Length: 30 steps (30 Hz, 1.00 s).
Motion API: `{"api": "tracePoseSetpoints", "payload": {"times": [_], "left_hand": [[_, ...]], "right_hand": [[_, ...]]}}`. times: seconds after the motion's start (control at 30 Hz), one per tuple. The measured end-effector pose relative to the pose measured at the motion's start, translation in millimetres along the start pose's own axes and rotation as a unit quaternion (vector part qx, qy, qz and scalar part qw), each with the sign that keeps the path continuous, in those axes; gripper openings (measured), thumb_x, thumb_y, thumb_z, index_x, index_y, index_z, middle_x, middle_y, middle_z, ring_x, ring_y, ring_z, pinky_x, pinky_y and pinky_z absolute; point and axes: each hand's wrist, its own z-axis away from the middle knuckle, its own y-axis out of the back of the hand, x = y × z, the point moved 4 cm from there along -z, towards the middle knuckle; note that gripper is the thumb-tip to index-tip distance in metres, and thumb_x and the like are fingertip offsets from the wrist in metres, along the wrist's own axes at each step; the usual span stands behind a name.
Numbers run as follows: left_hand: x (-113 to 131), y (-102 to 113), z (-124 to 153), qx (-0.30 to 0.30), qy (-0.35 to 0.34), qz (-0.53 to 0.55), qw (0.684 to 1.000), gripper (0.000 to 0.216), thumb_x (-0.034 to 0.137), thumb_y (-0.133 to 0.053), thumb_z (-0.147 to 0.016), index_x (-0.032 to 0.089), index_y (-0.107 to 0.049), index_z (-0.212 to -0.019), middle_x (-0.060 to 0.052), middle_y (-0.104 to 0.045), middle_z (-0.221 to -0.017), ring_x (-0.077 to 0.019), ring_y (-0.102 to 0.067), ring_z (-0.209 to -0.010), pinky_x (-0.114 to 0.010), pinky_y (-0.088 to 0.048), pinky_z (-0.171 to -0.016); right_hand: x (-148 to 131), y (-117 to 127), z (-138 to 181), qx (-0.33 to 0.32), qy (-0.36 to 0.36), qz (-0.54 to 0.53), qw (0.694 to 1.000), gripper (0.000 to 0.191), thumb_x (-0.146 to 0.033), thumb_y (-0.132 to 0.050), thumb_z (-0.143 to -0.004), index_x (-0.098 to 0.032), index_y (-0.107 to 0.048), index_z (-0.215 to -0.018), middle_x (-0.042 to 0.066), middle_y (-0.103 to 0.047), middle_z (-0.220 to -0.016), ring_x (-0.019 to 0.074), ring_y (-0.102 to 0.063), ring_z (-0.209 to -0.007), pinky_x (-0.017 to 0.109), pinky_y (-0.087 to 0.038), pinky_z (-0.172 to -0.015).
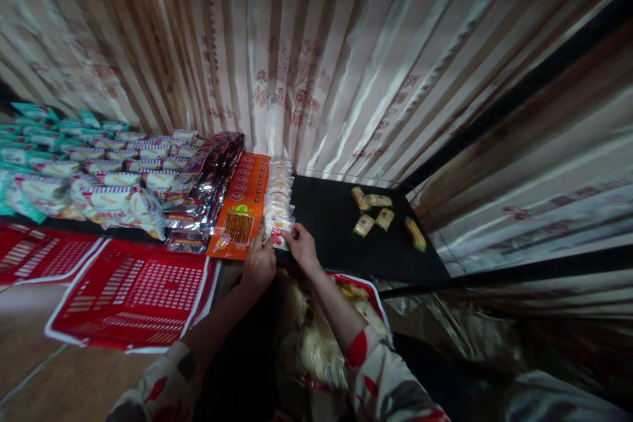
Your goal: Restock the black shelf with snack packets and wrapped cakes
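Observation:
A small white snack packet (277, 235) with red print lies at the near end of a row of similar white packets (279, 190) on the black shelf. My left hand (259, 262) grips its left side, fingers closed by the edge of a flat orange snack bag (241, 210). On the other side, my right hand (301, 247) pinches the same packet between thumb and fingers. Below my forearms, a red basket (372, 293) holds clear packets (316, 349), partly hidden by my right arm.
Several small yellow packets (384, 218) lie on the black shelf (326, 224) to the right. Leftward are dark red packets (210, 178), white striped packets (113, 196) and teal packets (30, 145). A red basket (143, 290) stands below them. Printed pleated sheeting (316, 46) rises behind.

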Motion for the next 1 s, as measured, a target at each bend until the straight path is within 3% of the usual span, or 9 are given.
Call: {"api": "tracePoseSetpoints", "payload": {"times": [0.23, 0.4, 0.5, 0.57, 0.7, 0.83, 1.0], "left_hand": [[5.3, 0.3, -2.2, -0.024, -0.008, -0.014, 1.0, 0.04, 0.011, -0.041, -0.078, 0.008, -0.059, -0.113, -0.018, -0.046, -0.131, -0.0315, -0.043, -0.12, -0.047, -0.037, -0.101], [10.7, 5.5, 1.1, -0.034, -0.002, -0.023, 0.999, 0.042, 0.011, -0.043, -0.077, 0.008, -0.056, -0.117, -0.018, -0.046, -0.131, -0.032, -0.042, -0.12, -0.047, -0.035, -0.102], [16.7, 11.3, 11.1, -0.018, -0.011, -0.012, 1.0, 0.04, 0.011, -0.041, -0.079, 0.01, -0.055, -0.116, -0.016, -0.046, -0.129, -0.0285, -0.043, -0.12, -0.042, -0.035, -0.104], [22.3, 11.6, 24.1, -0.027, -0.026, 0.006, 0.999, 0.034, 0.012, -0.04, -0.082, 0.01, -0.058, -0.11, -0.016, -0.048, -0.123, -0.0259, -0.047, -0.117, -0.04, -0.038, -0.102], [32.4, -3.9, 66.1, -0.1, -0.041, 0.076, 0.991, 0.028, 0.015, -0.04, -0.084, 0.012, -0.058, -0.104, -0.015, -0.051, -0.119, -0.0222, -0.051, -0.112, -0.037, -0.043, -0.098], [30.5, -27.7, 108.5, -0.152, 0.055, 0.138, 0.977, 0.03, 0.013, -0.041, -0.082, 0.016, -0.056, -0.107, -0.013, -0.056, -0.116, -0.0218, -0.053, -0.112, -0.041, -0.042, -0.099], [25.0, -40.7, 129.1, -0.17, 0.151, 0.195, 0.954, 0.046, 0.012, -0.044, -0.078, 0.011, -0.047, -0.123, -0.017, -0.054, -0.125, -0.0244, -0.049, -0.119, -0.042, -0.036, -0.104]], "right_hand": [[-4.1, -1.0, -0.8, 0.024, 0.009, 0.065, 0.998, 0.018, -0.03, -0.059, -0.073, -0.019, -0.059, -0.087, 0.001, -0.059, -0.077, 0.0145, -0.056, -0.07, 0.026, -0.045, -0.068], [-3.3, -0.2, 6.4, 0.03, 0.009, -0.018, 0.999, 0.029, -0.03, -0.058, -0.076, -0.016, -0.056, -0.101, 0.005, -0.063, -0.091, 0.0147, -0.059, -0.08, 0.027, -0.047, -0.076], [-4.0, 11.5, 22.7, 0.061, 0.022, -0.047, 0.997, 0.035, -0.033, -0.056, -0.078, -0.015, -0.055, -0.108, 0.009, -0.062, -0.102, 0.0156, -0.059, -0.088, 0.026, -0.048, -0.076], [-3.1, 22.6, 40.5, 0.064, 0.022, -0.032, 0.997, 0.032, -0.034, -0.053, -0.08, -0.016, -0.056, -0.107, 0.007, -0.064, -0.098, 0.015, -0.06, -0.084, 0.024, -0.047, -0.073], [5.7, 38.6, 88.1, -0.013, 0.004, 0.114, 0.993, 0.024, -0.038, -0.045, -0.086, -0.021, -0.062, -0.092, 0.001, -0.067, -0.078, 0.0137, -0.061, -0.071, 0.022, -0.043, -0.066], [21.9, 36.7, 128.3, -0.124, -0.018, 0.273, 0.954, 0.023, -0.038, -0.047, -0.086, -0.022, -0.062, -0.095, 0.005, -0.069, -0.088, 0.0169, -0.063, -0.079, 0.024, -0.039, -0.066], [39.3, 24.4, 139.4, -0.168, -0.04, 0.276, 0.946, 0.024, -0.019, -0.054, -0.079, -0.018, -0.06, -0.103, 0.007, -0.068, -0.095, 0.0181, -0.062, -0.088, 0.023, -0.038, -0.07]]}}
